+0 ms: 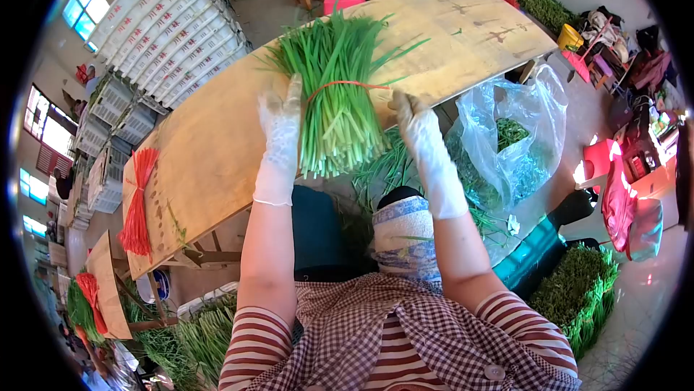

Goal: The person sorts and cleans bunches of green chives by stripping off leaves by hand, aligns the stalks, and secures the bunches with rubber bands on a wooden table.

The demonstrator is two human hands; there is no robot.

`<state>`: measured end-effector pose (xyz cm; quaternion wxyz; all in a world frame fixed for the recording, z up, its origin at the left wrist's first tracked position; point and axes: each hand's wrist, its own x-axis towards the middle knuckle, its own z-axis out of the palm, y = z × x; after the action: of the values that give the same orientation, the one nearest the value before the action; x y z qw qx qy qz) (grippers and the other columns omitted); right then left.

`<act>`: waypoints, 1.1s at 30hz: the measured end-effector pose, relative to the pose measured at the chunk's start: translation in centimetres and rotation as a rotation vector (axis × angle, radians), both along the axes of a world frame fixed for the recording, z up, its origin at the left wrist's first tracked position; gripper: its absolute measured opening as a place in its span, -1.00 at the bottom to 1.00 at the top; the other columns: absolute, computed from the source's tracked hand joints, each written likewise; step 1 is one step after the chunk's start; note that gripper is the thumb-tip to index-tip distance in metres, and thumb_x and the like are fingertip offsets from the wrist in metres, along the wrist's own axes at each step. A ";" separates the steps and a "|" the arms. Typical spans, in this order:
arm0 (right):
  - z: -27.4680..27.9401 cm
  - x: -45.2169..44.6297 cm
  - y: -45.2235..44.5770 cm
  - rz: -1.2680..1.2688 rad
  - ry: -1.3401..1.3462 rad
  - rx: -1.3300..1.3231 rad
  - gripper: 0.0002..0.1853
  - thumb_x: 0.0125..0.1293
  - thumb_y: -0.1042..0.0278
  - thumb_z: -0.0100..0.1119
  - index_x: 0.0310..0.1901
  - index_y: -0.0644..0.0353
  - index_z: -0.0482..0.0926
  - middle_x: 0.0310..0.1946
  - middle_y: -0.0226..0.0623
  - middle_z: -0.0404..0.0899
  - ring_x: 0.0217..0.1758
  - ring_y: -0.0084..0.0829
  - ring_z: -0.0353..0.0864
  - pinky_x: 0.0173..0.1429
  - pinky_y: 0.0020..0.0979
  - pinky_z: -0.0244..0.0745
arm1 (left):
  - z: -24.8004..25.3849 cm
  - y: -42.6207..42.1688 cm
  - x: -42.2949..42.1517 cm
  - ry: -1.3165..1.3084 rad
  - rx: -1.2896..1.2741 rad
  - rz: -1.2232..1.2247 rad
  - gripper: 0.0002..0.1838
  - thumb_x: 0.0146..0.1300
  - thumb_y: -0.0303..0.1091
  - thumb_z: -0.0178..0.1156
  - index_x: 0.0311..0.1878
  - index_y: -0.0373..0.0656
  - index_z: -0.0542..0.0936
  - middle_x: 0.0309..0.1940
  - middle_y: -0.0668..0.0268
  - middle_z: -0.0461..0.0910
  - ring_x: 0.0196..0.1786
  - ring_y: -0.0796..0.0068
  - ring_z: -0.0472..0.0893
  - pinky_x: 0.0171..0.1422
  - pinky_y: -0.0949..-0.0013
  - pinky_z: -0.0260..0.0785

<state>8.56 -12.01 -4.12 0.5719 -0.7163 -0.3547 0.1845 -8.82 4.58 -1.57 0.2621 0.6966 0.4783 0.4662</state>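
Observation:
A thick bundle of green chives (343, 116) lies on the wooden table, its pale cut ends toward me and overhanging the front edge. A thin red tie (345, 83) crosses over its middle. My left hand (280, 105), in a whitish glove, is against the bundle's left side with its fingers stretched upward. To the right of the bundle, my gloved right hand (413, 113) is closed in a pinch on the tie's free end. Whether the tie runs all the way under the chives is hidden.
The curved wooden table (210, 145) carries a bunch of red ties (140, 199) at its left end. Stacked white crates (173, 29) stand behind it. A clear plastic bag (531, 123) with greens hangs at the right. More chives (578, 290) are heaped at lower right.

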 end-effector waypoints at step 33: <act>6.7 -19.1 11.1 1.030 0.281 0.306 -0.04 -0.18 0.43 0.62 0.31 0.30 0.28 0.18 -0.28 0.46 0.23 -0.40 0.43 0.30 -0.35 0.40 | 2.7 1.5 -22.0 -0.554 -0.127 -0.568 -0.34 -0.05 -0.50 0.49 0.18 -0.21 0.48 0.03 0.22 0.60 0.00 0.41 0.61 0.09 0.34 0.52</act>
<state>-10.58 -0.88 2.57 0.5473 -0.3276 -0.6020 0.4804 -30.84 6.13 1.16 0.5421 0.6315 0.2057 0.5148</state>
